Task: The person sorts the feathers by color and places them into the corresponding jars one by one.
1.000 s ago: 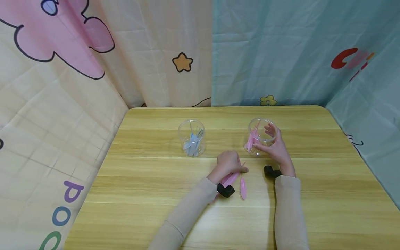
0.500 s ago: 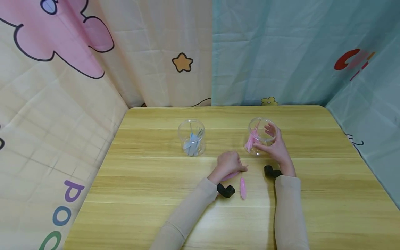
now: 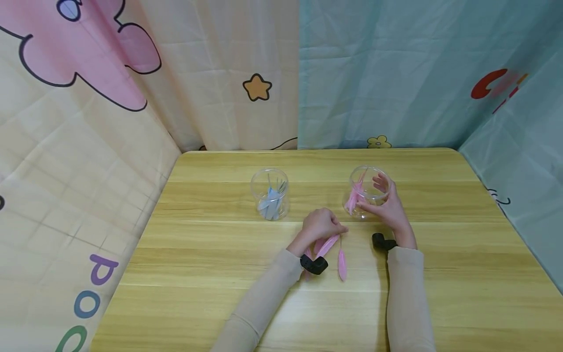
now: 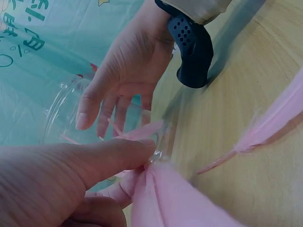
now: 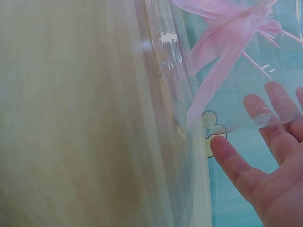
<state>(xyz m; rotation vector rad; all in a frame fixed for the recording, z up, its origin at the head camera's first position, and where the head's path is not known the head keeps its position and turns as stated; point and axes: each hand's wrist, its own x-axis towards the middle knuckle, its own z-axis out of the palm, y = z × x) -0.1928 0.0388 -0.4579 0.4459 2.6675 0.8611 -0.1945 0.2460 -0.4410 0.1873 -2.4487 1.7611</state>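
Observation:
My left hand (image 3: 322, 224) pinches a pink feather (image 4: 177, 198) by its quill end, between thumb and bent index finger. More pink shows beneath the wrist, partly hidden by the hand and the black wrist camera. A separate pink feather (image 3: 342, 265) lies on the table just right of that hand. To the back right, my right hand (image 3: 391, 208) holds a clear plastic cup (image 3: 369, 196) from its right side, thumb in front and fingers behind. Several pink feathers (image 5: 222, 47) lean inside this cup, quills up.
Another clear cup (image 3: 269, 215) with several light blue feathers (image 3: 271, 200) stands at the back left. Both stand on a wooden table (image 3: 198, 254) backed by printed curtains (image 3: 255, 39).
My left hand has lifted slightly up and to the left, and more of the pink feathers shows below it. The right hand and its cup stay in place.

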